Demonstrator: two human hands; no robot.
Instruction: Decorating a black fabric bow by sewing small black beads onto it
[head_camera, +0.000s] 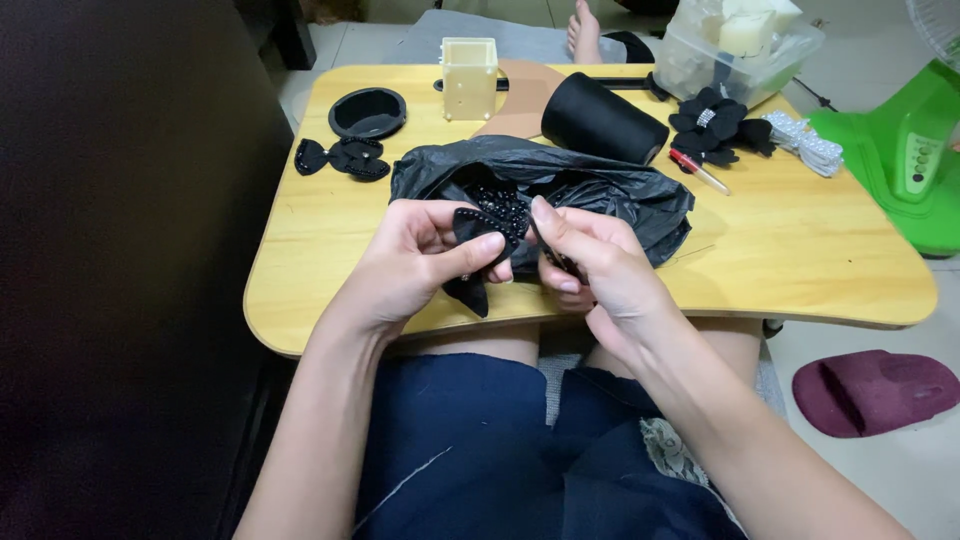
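Lap: dark blue cloth (470, 450) covers the person's knees, closest to the camera, under the near edge of a yellow wooden bench (800, 250).
Left hand (420, 262): grip clamped, thumb and fingers pinching a black beaded fabric bow (487, 235), held just above the bench's near edge.
Right hand (600, 270): grip together on the same bow's right side; whether it pinches a needle or only fabric is too small to tell.
Piece in hand: beads already cover its upper centre; a loose black tail hangs below, so it looks partly worked, not finished.
Behind the hands: crumpled black plastic bag (600, 190), touching the bow from behind.
Made pieces: a black bow (340, 158) lies far left; a black fabric flower with a sparkly centre (712, 125) lies far right. These look complete.
Supplies: black ribbon roll (598, 118), round black lid (368, 112), cream square box (469, 76), red-handled tool (698, 170), white beaded trim (805, 140), clear plastic tub (745, 45).
Floor: maroon slipper (875, 390), right.
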